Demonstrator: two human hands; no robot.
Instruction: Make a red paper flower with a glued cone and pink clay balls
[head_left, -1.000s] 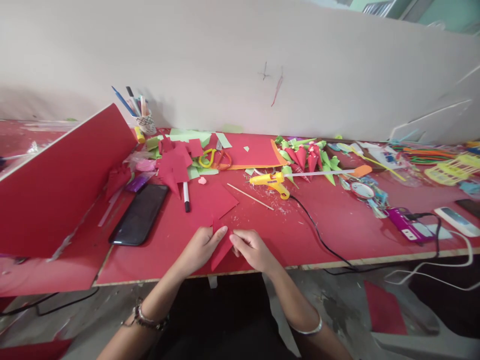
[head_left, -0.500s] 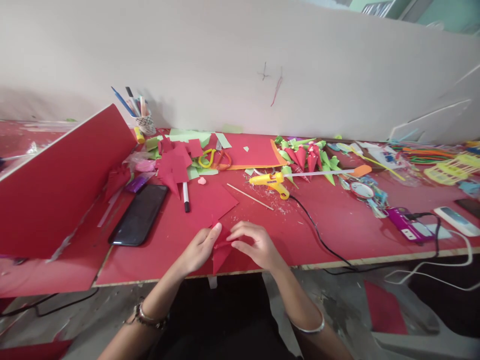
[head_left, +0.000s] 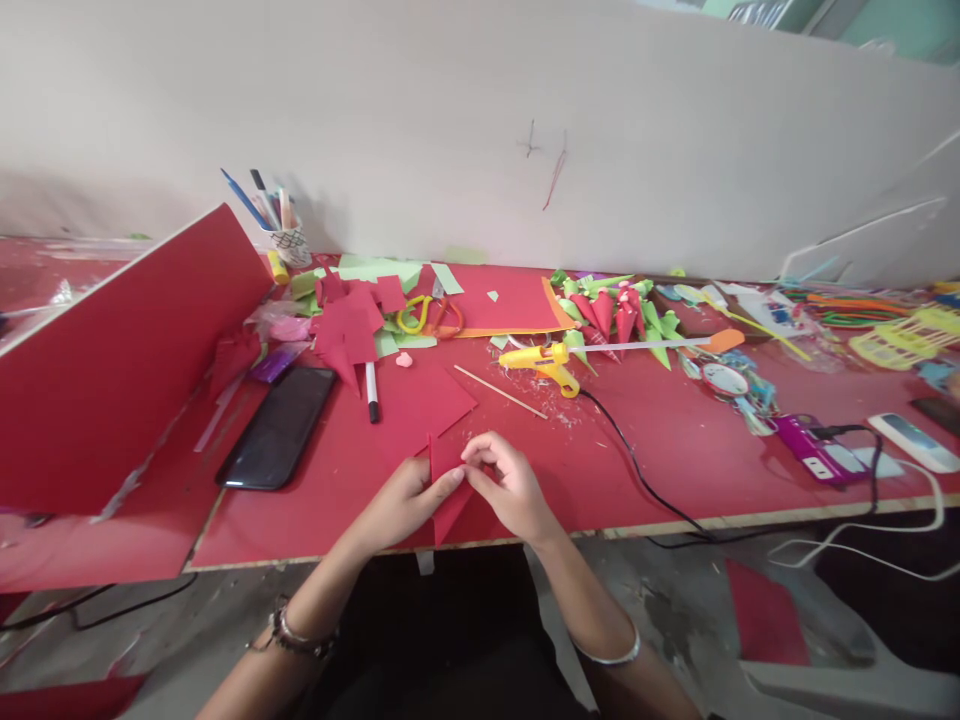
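Observation:
A folded piece of red paper [head_left: 448, 515] is held between my two hands, close to the front edge of the red table [head_left: 300, 530]. My left hand [head_left: 405, 505] grips its left side, thumb on top and fingers behind. With thumb and fingertips pinched together, my right hand [head_left: 510, 485] holds the paper's right edge. Part of the paper is hidden by the hands. Just beyond lies a flat red sheet [head_left: 427, 400], and past it a thin wooden stick [head_left: 499, 390].
A yellow glue gun [head_left: 540, 362] with a black cord rests behind my right hand. Left are a phone [head_left: 277, 430], a black-capped marker [head_left: 372, 393] and an upright red board [head_left: 127, 370]. Rolled paper cones [head_left: 619, 310] and scissors [head_left: 431, 316] lie farther back.
My left thumb has shifted right and down across the folded paper. My right fingers have closed in to pinch its edge, and the paper has turned slightly, its upper corner standing up.

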